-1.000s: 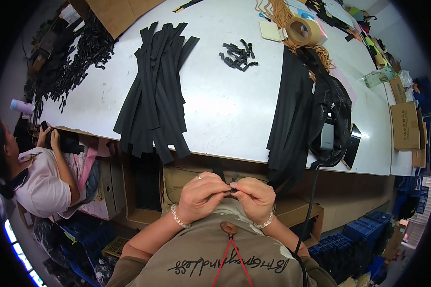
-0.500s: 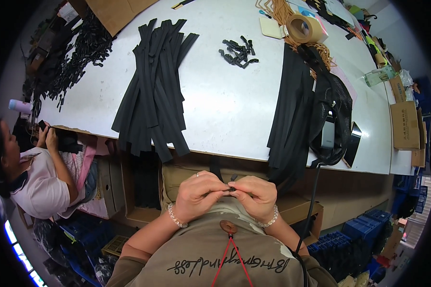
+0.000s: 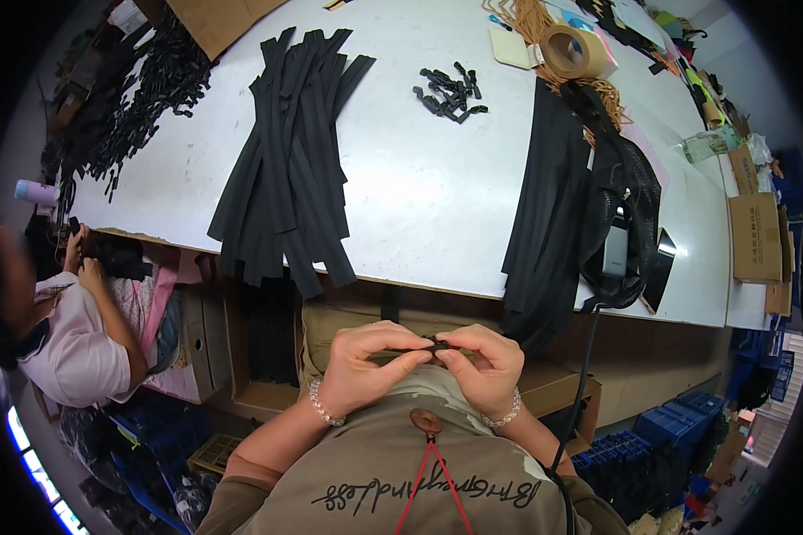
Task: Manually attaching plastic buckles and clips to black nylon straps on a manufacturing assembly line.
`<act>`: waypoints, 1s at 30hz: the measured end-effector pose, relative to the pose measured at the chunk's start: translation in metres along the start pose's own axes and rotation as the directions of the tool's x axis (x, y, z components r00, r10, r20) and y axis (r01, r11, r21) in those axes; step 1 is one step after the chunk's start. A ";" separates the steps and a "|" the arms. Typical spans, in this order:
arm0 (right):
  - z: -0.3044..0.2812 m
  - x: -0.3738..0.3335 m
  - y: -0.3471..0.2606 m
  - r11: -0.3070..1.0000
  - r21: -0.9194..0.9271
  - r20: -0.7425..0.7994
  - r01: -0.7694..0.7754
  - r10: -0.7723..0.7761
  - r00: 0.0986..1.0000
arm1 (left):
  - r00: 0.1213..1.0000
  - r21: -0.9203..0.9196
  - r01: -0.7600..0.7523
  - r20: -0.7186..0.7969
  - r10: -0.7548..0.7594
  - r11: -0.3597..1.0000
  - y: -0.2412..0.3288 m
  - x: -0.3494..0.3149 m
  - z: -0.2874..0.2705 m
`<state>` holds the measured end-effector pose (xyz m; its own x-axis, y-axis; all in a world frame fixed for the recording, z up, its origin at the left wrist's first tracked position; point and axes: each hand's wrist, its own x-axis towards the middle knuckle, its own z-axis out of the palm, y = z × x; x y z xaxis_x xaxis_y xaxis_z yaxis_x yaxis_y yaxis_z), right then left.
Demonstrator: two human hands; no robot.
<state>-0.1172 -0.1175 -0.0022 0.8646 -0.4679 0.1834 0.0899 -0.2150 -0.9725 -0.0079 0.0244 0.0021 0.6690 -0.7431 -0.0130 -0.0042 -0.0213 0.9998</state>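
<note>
Close in front of my body, my left hand (image 3: 371, 358) and my right hand (image 3: 484, 360) meet fingertip to fingertip. Pinched between them is a small black piece (image 3: 436, 346), mostly covered by the fingers, so its exact kind is hard to make out. Both hands are closed on it, thumbs below and index fingers above. On the white table (image 3: 419, 205) beyond lies a small heap of black plastic pieces (image 3: 452, 93). A bundle of long black strips (image 3: 285, 169) lies to its left, with ends hanging over the front edge.
More black strips (image 3: 544, 196) lie at right, beside a black mesh bag (image 3: 638, 214) and a dark phone-like slab (image 3: 658, 272). A tape roll (image 3: 573, 51) sits behind on tan cords. Many black pieces (image 3: 143, 107) cover the far left, where a co-worker (image 3: 80, 339) sits.
My hands have shifted slightly, the fingers now straighter over the black piece. A dark bit that stuck up above my fingertips no longer shows there. The co-worker's hands have moved.
</note>
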 end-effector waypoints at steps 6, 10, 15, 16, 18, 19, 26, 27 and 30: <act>-0.001 0.001 -0.005 1.000 -0.010 0.024 0.000 0.000 1.000 | 0.981 0.082 -0.187 -0.031 0.190 0.979 -0.005 0.002 0.003; -0.001 0.004 -0.009 0.996 -0.085 0.053 0.031 -0.026 0.998 | 0.978 0.078 -0.196 -0.051 0.201 0.977 -0.008 0.000 0.004; -0.004 0.009 -0.015 0.985 -0.159 0.088 0.072 -0.058 0.994 | 0.982 0.077 -0.181 -0.034 0.184 0.981 -0.011 -0.002 0.003; -0.005 0.009 -0.015 0.980 -0.181 0.103 0.083 -0.065 0.993 | 0.983 0.073 -0.177 -0.036 0.180 0.982 -0.012 -0.002 0.003; -0.005 0.010 -0.015 0.975 -0.198 0.113 0.099 -0.077 0.991 | 0.984 0.069 -0.173 -0.036 0.175 0.983 -0.014 -0.003 0.003; -0.006 0.011 -0.015 0.970 -0.215 0.124 0.115 -0.090 0.988 | 0.985 0.064 -0.167 -0.037 0.169 0.984 -0.014 -0.003 0.003; -0.007 0.013 -0.013 0.935 -0.260 0.161 0.241 -0.205 0.966 | 0.987 0.003 -0.154 -0.043 0.154 0.988 -0.020 -0.003 0.004; -0.007 0.013 -0.013 0.920 -0.285 0.177 0.270 -0.226 0.958 | 0.987 0.003 -0.154 -0.042 0.154 0.988 -0.022 -0.004 0.004; -0.006 0.013 -0.013 0.895 -0.332 0.198 0.298 -0.243 0.950 | 0.988 -0.013 -0.144 -0.051 0.143 0.990 -0.028 -0.006 0.005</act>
<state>-0.1100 -0.1262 0.0135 0.8969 -0.2224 0.3822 0.1745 -0.6162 -0.7680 -0.0156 0.0266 -0.0263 0.6987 -0.7033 0.1309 -0.0910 0.0942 0.9914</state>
